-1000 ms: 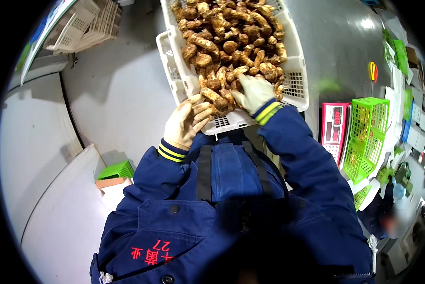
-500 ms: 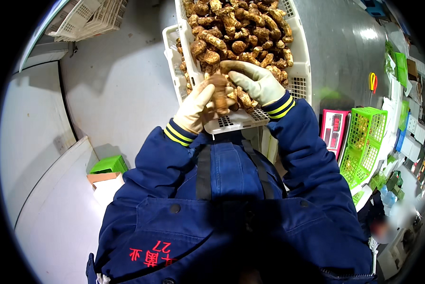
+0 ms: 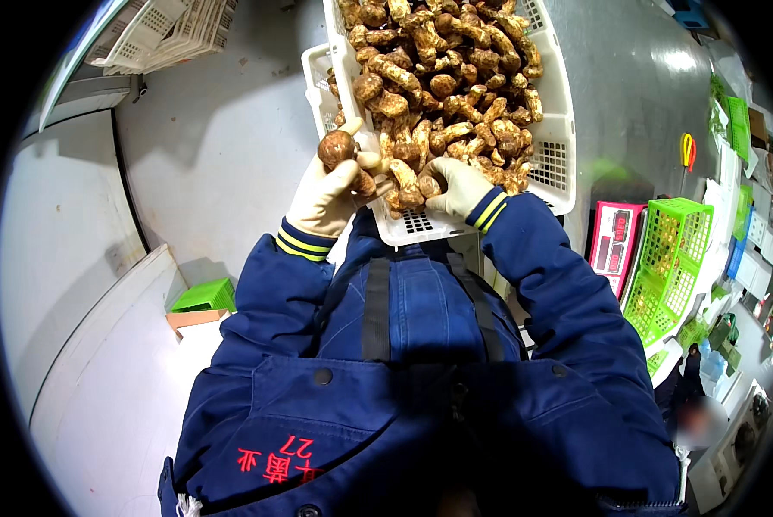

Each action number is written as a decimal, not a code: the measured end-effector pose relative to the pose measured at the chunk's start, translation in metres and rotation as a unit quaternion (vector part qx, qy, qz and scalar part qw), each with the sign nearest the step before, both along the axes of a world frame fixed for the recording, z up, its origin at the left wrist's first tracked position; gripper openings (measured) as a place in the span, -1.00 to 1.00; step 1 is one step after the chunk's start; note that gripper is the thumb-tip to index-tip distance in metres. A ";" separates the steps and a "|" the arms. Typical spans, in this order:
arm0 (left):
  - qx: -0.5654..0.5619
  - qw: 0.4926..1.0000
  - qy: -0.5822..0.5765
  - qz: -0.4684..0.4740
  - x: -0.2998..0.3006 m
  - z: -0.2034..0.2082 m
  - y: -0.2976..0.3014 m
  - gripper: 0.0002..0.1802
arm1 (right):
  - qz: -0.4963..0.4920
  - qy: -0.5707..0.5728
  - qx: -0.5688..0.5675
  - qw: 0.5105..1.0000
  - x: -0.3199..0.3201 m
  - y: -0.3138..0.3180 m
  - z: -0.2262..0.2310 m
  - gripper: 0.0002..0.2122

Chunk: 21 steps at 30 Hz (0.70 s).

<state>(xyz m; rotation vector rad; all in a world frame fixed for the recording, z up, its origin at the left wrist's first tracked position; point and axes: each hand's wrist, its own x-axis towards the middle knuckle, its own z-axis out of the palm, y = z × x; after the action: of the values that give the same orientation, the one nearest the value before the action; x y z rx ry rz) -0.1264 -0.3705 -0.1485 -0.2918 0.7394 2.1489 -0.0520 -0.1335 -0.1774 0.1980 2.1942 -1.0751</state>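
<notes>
Upper left of frame: stack of white crates (image 3: 167, 30) on a grey ledge. Lower left: small green box (image 3: 204, 295) on a tan block, on the pale floor.

Left of centre: left hand (image 3: 328, 194), cream glove w/ yellow-striped cuff, fingers curled round a brown mushroom (image 3: 338, 148), held up just left of the white crate (image 3: 552, 112), thumb side pressed to it.

Top centre: that crate is heaped w/ brown mushrooms (image 3: 442, 77), tilted toward the person; a 2nd white crate (image 3: 317, 73) sits just behind its left edge.

Centre: right hand (image 3: 458, 185), same glove, fingers bent and pinching a mushroom at the near edge of the heap, inside the crate.

Below: blue jacket, dark straps.

Right: pink scale (image 3: 612, 246), then green baskets (image 3: 673, 258) beside it; more green bins upper right.
</notes>
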 end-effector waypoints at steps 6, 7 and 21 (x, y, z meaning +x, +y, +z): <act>-0.090 0.994 -0.012 -0.067 0.003 0.001 0.004 -0.67 | -0.331 -0.013 -0.304 0.893 0.011 0.037 0.008 -0.48; -0.035 0.996 -0.024 -0.072 0.004 0.000 0.005 -0.62 | -0.358 -0.038 -0.354 0.863 0.014 0.044 0.012 -0.51; 0.186 0.976 -0.067 -0.089 -0.013 -0.018 -0.004 -0.15 | 0.177 0.089 0.261 0.945 -0.025 -0.026 -0.003 -0.78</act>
<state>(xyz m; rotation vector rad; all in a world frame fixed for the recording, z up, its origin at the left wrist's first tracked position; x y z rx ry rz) -0.1392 -0.3743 -0.1670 -0.1622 0.2648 2.0246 -0.0770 -0.1597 -0.1807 -0.0682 2.5163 -0.3113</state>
